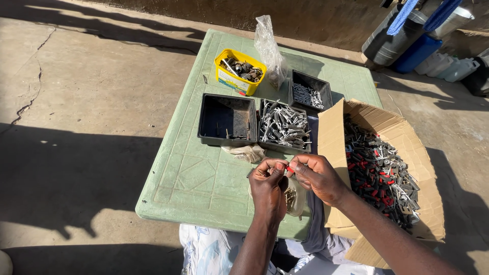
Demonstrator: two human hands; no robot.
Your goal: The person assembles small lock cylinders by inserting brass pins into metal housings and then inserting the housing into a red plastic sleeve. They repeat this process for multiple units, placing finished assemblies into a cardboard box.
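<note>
**Over the near edge of the green table, two hands work one small part**

Above the table's front edge your left hand (268, 187) and right hand (317, 176) meet fingertip to fingertip. Both are pinched nearly closed on a small part with a red end (289, 168), which sits between the thumbs and forefingers; its exact shape is too small to tell. Keep the pinch light and close to the part's tip, so that the red end stays in view and you can see how it sits.

Just below your hands lies a small clear bag (294, 199) with brownish metal bits in it. Hold the part over that bag or over the green table (188, 173), not past the edge, so a slip lands somewhere you can reach.

To your right the cardboard box (333, 132) leans open against the table, full of black, red and silver pieces. Straight ahead stand two black trays side by side: the left tray (226, 120) is nearly bare, the tray of silver pieces (284, 126) is well filled. A smaller black tray (309, 91) sits behind them, with a yellow tub (238, 71) of dark scrap and a tall clear plastic bag (269, 48) near it. A crumpled cloth (248, 152) rests just in front of the trays. Hard sun and shadow cross the work, so tilt the part toward the light rather than bending your wrists.
</note>
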